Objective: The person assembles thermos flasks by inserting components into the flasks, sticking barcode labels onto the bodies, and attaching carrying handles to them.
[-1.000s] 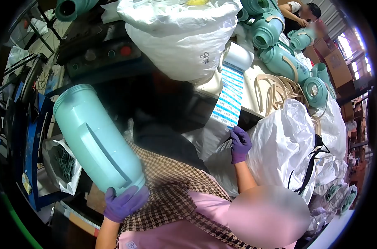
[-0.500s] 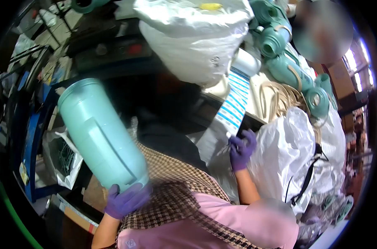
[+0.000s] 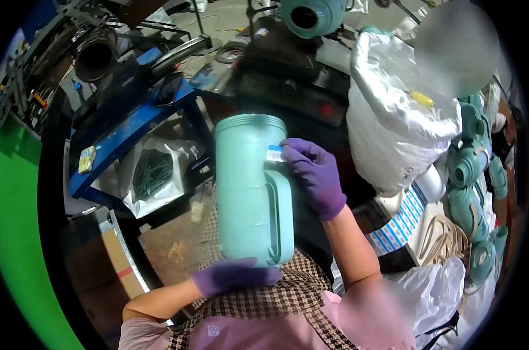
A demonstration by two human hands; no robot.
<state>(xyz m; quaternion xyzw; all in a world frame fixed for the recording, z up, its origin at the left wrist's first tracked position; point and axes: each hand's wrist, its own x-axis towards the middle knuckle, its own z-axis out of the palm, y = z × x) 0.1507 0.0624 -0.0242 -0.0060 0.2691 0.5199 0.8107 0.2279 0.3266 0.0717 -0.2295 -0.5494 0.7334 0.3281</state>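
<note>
A mint-green plastic jug point(image 3: 247, 186) with a threaded rim and a side handle stands upright in front of my apron. My left hand point(image 3: 236, 276), in a purple glove, is under its base and holds it from below; the fingers are partly hidden. A small blue-and-white barcode sticker point(image 3: 275, 153) is pinched by the fingertips of my gloved right hand point(image 3: 318, 178). The sticker lies against the jug's upper wall, just above the handle. Whether it is stuck down there I cannot tell.
At the right are a strip of stickers point(image 3: 399, 224), a large white sack point(image 3: 395, 128), coiled tan cord point(image 3: 444, 240) and several green jug bodies point(image 3: 465, 166). On the left are a blue metal bench point(image 3: 121, 143) and a bag of green scraps point(image 3: 153, 175). Dark machinery point(image 3: 287, 93) stands ahead.
The jug has swung from tilted to upright, facing its handle side to me. My right hand has come from the sticker strip to the jug with a sticker. The view has turned left.
</note>
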